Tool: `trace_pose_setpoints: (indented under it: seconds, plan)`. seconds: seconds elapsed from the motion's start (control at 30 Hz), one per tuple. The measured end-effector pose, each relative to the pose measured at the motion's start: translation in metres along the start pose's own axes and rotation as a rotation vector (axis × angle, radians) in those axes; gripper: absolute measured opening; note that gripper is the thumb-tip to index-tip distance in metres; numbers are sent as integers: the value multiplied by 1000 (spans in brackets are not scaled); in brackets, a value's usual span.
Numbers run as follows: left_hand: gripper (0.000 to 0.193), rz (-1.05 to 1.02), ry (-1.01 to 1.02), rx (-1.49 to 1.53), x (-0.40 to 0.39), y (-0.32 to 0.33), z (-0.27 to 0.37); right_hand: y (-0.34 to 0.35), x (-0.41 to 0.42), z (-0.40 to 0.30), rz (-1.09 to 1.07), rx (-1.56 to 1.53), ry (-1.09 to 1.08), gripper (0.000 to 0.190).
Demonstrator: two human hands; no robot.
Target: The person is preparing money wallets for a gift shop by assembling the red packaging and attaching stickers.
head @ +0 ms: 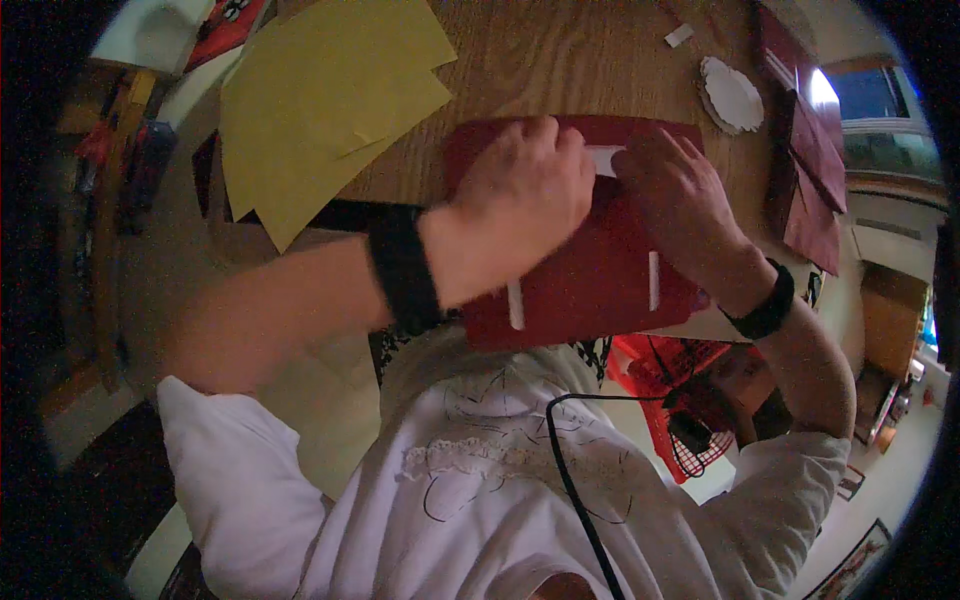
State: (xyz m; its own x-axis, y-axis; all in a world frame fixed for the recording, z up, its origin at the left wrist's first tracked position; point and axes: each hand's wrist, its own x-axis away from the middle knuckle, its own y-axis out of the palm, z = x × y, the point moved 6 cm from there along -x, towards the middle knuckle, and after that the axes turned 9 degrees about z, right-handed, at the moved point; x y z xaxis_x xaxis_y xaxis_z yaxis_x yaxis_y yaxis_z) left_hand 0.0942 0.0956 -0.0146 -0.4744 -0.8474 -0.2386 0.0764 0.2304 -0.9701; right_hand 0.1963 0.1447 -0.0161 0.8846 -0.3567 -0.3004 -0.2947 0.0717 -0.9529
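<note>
A dark red sheet, perhaps card or paper [577,285], lies at the table's near edge and reaches over it towards my lap. My left hand [525,180] rests on its upper part with curled fingers, somewhat blurred. Close by on the right, my right hand [671,184] bends its fingers over the same sheet. Between the hands a white strip [604,160] shows on the red surface. Two narrow white strips, one left [516,304] and one right [654,281], lie lower on the sheet. Whether the fingers pinch anything is hidden beneath them.
Yellow sheets with pointed corners [330,97] lie on the wooden table [525,67] at the left. A scalloped white paper piece [731,96] and a small white scrap [679,35] are at the upper right. Folded dark red pieces [814,187] lie along the right edge. A red plastic basket [660,420] stands below.
</note>
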Motion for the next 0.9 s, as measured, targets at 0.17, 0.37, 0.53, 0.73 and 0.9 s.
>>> trace_pose_setpoints:
  seconds: [0.17,0.37,0.53,0.73,0.9]
  plan:
    - [38,70,128,-172,24,6,29,3,8,-9,7,163,-39,29]
    - [49,-48,131,-179,34,19,39,-4,28,-28,-49,72,16,36]
    - [52,-37,136,-181,53,7,53,-4,36,-29,-84,31,76,47]
    - [56,-112,29,-20,63,13,48,-1,38,-32,-136,82,82,49]
    - [55,-103,-12,69,65,15,48,0,39,-35,-86,80,44,48]
